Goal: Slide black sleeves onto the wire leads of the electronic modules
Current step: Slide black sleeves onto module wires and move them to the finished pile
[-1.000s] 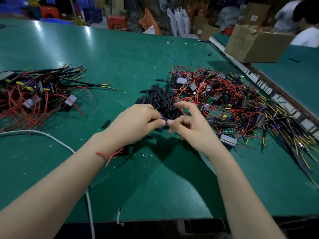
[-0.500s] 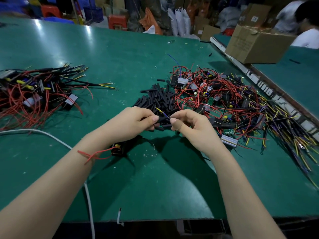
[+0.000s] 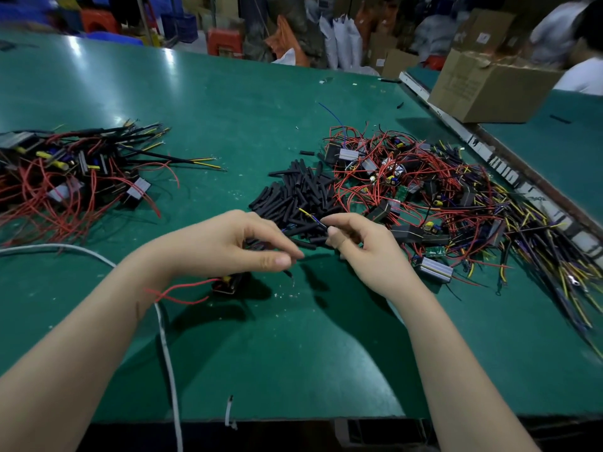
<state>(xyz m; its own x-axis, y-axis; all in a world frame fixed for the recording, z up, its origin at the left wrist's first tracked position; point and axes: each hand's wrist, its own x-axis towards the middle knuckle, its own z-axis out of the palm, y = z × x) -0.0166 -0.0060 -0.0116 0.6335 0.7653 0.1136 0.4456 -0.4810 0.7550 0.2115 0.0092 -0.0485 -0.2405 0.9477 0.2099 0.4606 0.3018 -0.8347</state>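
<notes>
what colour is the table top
Green, seen in the head view: the table top.

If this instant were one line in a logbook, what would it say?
step: sleeving leads | left hand: holds module wires | right hand: pinches black sleeve over lead | sleeve pile: behind hands

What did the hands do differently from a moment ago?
The left hand and right hand were pinched together at the fingertips; now they have drawn apart, with a black sleeve on the yellow-tipped wire leads between them. The sleeve pile, both module heaps and the cardboard box stayed put.
</notes>
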